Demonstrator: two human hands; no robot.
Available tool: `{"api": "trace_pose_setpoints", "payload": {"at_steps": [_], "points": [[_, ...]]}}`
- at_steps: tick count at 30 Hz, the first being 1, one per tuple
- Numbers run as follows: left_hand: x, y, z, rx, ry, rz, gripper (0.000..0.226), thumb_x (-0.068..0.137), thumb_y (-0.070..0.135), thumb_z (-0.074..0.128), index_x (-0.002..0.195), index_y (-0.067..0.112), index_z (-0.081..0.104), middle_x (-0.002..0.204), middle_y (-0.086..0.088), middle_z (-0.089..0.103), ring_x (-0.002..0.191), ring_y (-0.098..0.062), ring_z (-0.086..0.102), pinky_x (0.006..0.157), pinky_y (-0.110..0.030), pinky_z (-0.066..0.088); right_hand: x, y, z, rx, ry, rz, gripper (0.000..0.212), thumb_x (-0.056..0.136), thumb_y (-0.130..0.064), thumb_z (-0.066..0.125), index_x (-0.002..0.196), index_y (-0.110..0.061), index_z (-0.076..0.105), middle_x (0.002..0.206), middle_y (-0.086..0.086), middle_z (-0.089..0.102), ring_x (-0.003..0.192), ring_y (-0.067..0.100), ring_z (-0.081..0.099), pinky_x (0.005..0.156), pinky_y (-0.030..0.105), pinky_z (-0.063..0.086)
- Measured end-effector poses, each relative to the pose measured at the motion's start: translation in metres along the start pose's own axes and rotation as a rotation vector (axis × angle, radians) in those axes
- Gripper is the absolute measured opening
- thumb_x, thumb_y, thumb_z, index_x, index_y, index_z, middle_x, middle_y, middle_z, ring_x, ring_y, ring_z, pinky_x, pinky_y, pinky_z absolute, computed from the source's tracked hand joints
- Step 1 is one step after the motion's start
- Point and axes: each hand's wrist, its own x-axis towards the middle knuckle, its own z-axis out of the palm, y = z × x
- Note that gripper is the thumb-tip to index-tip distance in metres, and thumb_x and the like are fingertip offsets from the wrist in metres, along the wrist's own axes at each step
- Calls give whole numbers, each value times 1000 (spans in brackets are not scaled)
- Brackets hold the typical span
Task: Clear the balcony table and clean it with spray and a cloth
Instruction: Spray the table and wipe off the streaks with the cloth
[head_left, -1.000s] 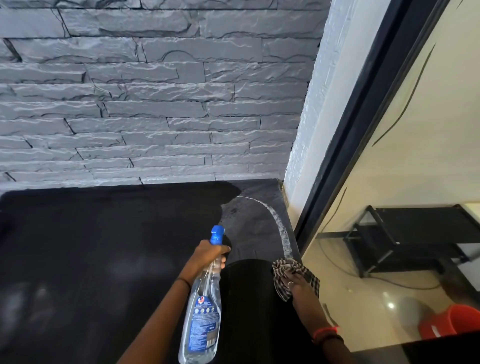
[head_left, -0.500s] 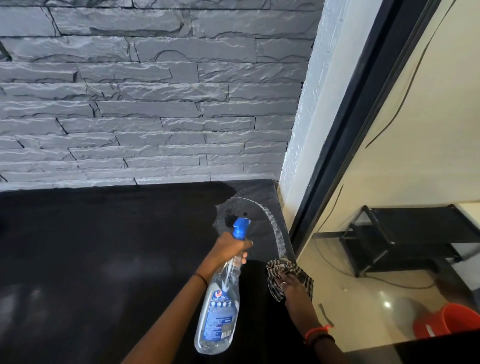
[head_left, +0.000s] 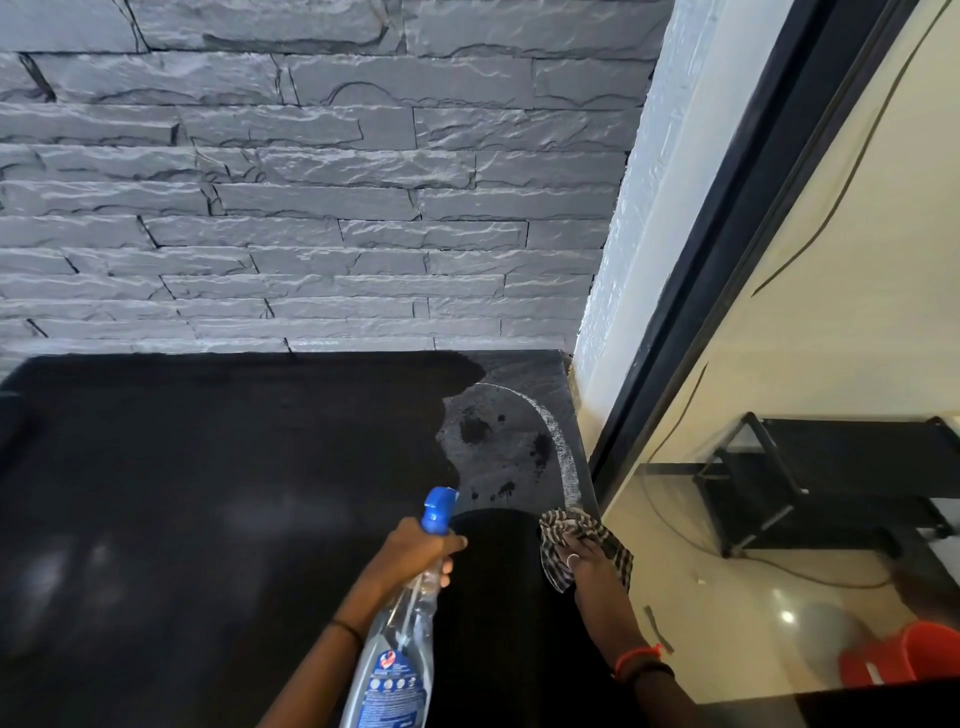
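Observation:
A black balcony table (head_left: 182, 493) fills the lower left. Its far right corner is a dull grey patch (head_left: 498, 441) with dark wet spots and a pale curved streak. My left hand (head_left: 415, 551) grips the neck of a clear spray bottle (head_left: 395, 660) with a blue nozzle pointing at that patch. My right hand (head_left: 587, 566) presses a checked brown and white cloth (head_left: 556, 540) onto the table near its right edge.
A grey stone wall (head_left: 311, 208) stands right behind the table. A black door frame (head_left: 727, 234) runs along the right. Beyond it lie a cream floor, a low black stand (head_left: 831, 483), a cable and a red bucket (head_left: 904, 660).
My left hand has carried the spray bottle forward and to the right, closer to the grey patch. Dark wet spots now show on that patch. The cloth hand has barely moved.

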Motion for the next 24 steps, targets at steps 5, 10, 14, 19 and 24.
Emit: {"api": "trace_pose_setpoints", "payload": {"at_steps": [5, 10, 14, 19, 24], "points": [[-11, -8, -24, -29, 63, -10, 15, 80, 13, 71, 73, 9, 58, 53, -7, 56, 47, -19, 54, 50, -29, 47, 39, -2, -7, 102, 32, 28, 38, 85, 7, 50, 122, 0, 59, 140, 15, 47, 132, 31, 38, 111, 37, 27], [-20, -5, -36, -84, 179, -6, 18, 83, 9, 69, 70, 8, 57, 51, -8, 53, 43, -20, 50, 45, -25, 44, 77, -56, -4, 213, 70, -2, 33, 92, 0, 42, 120, -3, 60, 135, 14, 49, 128, 28, 41, 110, 30, 26], [-20, 4, -39, -94, 218, 6, 19, 84, 9, 68, 69, 8, 56, 51, -8, 52, 41, -19, 50, 44, -24, 43, 65, -107, 10, 130, -20, -202, 35, 95, -2, 39, 127, -1, 53, 139, 14, 43, 133, 26, 35, 109, 22, 17], [-15, 13, -42, -115, 233, 15, 16, 84, 10, 68, 72, 7, 57, 52, -8, 53, 43, -18, 51, 46, -25, 44, 20, -114, 30, 246, -109, -395, 46, 71, -19, 33, 82, -26, 77, 104, -15, 69, 101, 7, 62, 92, 17, 45], [-9, 17, -53, -167, 222, 20, 14, 84, 12, 68, 79, 6, 57, 54, -7, 54, 45, -18, 52, 48, -28, 45, -15, -47, 17, 88, -152, -432, 44, 67, -26, 35, 82, -37, 75, 105, -24, 67, 101, 0, 56, 93, 18, 31]]}}
